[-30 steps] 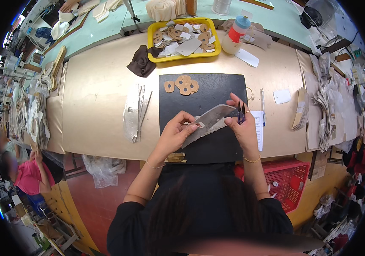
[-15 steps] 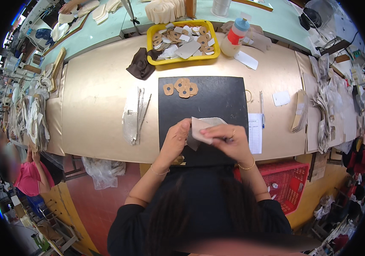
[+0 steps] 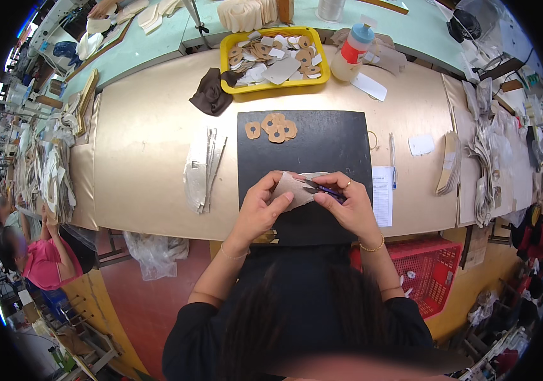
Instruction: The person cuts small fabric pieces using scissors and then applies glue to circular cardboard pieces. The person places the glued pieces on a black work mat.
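Over the near part of a black board point(image 3: 309, 149), my left hand point(image 3: 260, 206) pinches a beige-grey piece of material point(image 3: 292, 193) between thumb and fingers. My right hand point(image 3: 353, 206) is closed around small thread snips point(image 3: 330, 193) with dark purple handles. The snips' pointed blades lie at the right edge of the piece and look parted. Part of the piece's far edge reaches behind my right fingers. Farther up the board lie several small brown patches point(image 3: 276, 129) with dark centres, one apart from the others.
A yellow tray point(image 3: 278, 89) of cut pieces stands at the back beside a dark cloth point(image 3: 211, 93) and a blue-capped bottle point(image 3: 353, 52). Grey strips point(image 3: 200, 171) lie left of the board. To its right are a printed sheet point(image 3: 382, 197) and pen point(image 3: 393, 162). A red crate point(image 3: 425, 273) stands below.
My right hand has drawn back from over the piece, and the snips now show with their blades at its edge. The piece has turned flatter toward me in my left hand.
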A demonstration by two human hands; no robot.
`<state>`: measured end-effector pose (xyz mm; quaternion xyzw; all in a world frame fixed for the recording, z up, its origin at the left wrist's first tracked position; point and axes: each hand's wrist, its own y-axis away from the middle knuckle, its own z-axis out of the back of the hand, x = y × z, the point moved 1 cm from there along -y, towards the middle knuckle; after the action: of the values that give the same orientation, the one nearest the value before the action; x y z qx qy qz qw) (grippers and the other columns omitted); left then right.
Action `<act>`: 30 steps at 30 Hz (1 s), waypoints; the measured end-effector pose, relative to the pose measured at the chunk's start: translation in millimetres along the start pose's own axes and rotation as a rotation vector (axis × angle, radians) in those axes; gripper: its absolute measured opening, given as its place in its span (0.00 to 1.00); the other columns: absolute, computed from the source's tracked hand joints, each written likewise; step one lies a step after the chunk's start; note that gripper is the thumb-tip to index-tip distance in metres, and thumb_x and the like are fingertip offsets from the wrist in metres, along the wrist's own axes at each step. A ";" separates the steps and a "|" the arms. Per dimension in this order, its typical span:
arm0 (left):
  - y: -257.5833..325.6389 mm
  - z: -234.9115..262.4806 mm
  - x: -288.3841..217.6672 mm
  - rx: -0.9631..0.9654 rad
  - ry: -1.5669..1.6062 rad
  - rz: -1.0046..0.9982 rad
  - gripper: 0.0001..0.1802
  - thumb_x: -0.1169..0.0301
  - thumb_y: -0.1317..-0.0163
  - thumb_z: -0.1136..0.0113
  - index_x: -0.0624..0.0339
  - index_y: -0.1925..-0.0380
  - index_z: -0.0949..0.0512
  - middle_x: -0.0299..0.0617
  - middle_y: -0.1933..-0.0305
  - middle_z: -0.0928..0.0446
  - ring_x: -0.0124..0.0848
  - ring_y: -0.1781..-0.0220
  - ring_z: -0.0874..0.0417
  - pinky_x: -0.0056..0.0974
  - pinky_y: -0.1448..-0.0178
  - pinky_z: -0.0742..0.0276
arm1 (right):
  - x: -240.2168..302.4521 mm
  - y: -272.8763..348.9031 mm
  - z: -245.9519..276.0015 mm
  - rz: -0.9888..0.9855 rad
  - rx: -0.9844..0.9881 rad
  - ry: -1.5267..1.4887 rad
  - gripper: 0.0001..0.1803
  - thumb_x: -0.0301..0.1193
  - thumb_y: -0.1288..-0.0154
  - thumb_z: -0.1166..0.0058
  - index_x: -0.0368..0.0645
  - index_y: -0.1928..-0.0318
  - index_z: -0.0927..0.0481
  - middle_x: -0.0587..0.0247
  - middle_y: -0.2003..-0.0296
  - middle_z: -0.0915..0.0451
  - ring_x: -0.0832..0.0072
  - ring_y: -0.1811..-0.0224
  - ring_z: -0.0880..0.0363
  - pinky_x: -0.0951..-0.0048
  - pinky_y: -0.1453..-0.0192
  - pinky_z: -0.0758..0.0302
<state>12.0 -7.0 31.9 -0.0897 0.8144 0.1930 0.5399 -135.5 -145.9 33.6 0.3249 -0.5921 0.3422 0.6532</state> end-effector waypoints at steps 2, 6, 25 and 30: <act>0.1 -0.5 0.4 0.015 0.024 -0.002 0.15 0.76 0.33 0.47 0.64 0.47 0.28 0.43 0.45 0.23 0.29 0.45 0.22 0.35 0.41 0.25 | 0.8 1.2 1.2 -0.005 0.001 0.020 0.16 0.30 0.38 0.35 0.36 0.53 0.20 0.62 0.67 0.18 0.82 0.68 0.25 0.79 0.61 0.28; 0.0 0.0 1.3 0.029 -0.017 -0.021 0.15 0.75 0.33 0.47 0.63 0.47 0.27 0.39 0.51 0.24 0.24 0.50 0.23 0.30 0.44 0.26 | 2.7 1.9 4.0 0.032 0.025 0.084 0.15 0.29 0.40 0.34 0.36 0.54 0.18 0.64 0.68 0.18 0.83 0.70 0.27 0.81 0.64 0.30; -2.0 1.8 14.0 0.018 -0.195 -0.122 0.14 0.74 0.35 0.44 0.63 0.50 0.25 0.41 0.51 0.23 0.27 0.52 0.23 0.33 0.46 0.26 | 3.2 2.2 0.5 0.063 -0.025 0.095 0.13 0.26 0.42 0.33 0.39 0.56 0.15 0.64 0.64 0.21 0.80 0.63 0.25 0.80 0.60 0.29; -0.6 -1.9 12.9 -0.023 -0.195 -0.106 0.13 0.73 0.37 0.44 0.62 0.52 0.23 0.41 0.54 0.21 0.27 0.55 0.22 0.33 0.47 0.27 | 3.5 3.8 0.4 0.048 -0.058 0.115 0.12 0.24 0.43 0.34 0.39 0.57 0.14 0.65 0.65 0.25 0.78 0.62 0.25 0.78 0.57 0.29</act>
<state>5.4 -7.5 20.6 -0.1195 0.7499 0.1814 0.6248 -138.7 -143.9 37.1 0.2715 -0.5710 0.3586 0.6868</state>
